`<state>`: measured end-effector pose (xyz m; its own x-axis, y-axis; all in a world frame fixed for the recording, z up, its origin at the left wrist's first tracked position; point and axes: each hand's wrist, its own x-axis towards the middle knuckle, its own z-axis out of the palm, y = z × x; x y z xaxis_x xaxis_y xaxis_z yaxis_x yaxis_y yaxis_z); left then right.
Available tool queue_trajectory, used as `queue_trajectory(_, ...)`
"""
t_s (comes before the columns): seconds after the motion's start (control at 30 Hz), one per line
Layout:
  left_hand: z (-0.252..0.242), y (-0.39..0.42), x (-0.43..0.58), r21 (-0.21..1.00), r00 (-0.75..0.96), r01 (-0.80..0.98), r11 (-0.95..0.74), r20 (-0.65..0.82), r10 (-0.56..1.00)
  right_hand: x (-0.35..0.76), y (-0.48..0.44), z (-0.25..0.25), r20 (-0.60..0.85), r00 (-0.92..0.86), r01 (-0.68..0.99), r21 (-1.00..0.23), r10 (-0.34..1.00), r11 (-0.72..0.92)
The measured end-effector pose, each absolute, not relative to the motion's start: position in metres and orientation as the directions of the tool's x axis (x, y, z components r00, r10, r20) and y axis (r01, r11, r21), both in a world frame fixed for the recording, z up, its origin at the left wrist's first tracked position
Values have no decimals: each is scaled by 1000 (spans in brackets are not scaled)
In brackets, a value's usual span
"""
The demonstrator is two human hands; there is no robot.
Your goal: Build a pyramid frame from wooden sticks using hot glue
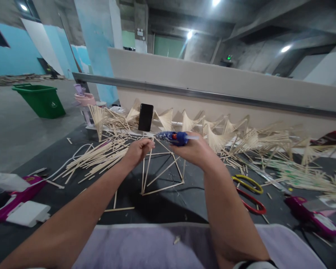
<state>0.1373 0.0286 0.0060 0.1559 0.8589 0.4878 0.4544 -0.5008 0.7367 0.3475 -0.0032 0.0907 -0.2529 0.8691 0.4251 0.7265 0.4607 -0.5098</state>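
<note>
My right hand (190,150) is closed around a blue glue gun (176,137), whose nozzle points left toward the top of a small frame of thin wooden sticks (162,168) standing on the dark mat. My left hand (138,149) pinches the top corner of that frame, where several sticks meet, right beside the nozzle. Both forearms reach out over a lilac cloth (145,246) at the near edge.
Loose sticks (96,158) lie left of the frame; fan-shaped stick pieces (221,136) line the back wall. A black phone (145,117) leans upright behind. Yellow and red scissors (250,194) lie to the right, a white block (28,213) and magenta packets left. A green bin (42,100) stands on the floor.
</note>
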Motion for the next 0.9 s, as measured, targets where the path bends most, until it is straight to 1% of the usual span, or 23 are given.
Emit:
queue_trajectory(0.17, 13, 24, 136, 710, 191, 494, -501, 474, 860, 343, 0, 92, 416, -308, 850, -284, 856, 444)
queue_trajectory(0.23, 13, 25, 137, 712, 183, 498, -495, 471, 863, 342, 2, 91, 420, -295, 883, -224, 858, 413)
queue_trajectory(0.3, 13, 26, 137, 714, 178, 500, -490, 468, 865, 342, 4, 90, 421, -276, 903, -195, 864, 384)
queue_trajectory(0.5, 15, 25, 138, 704, 186, 524, -479, 454, 871, 341, 11, 84, 442, -220, 919, -205, 870, 336)
queue_trajectory(0.73, 15, 25, 138, 695, 190, 526, -491, 466, 864, 342, 12, 84, 428, -224, 907, -237, 875, 348)
queue_trajectory(0.9, 16, 24, 138, 689, 183, 541, -482, 463, 868, 341, 12, 86, 401, -244, 910, -219, 883, 351)
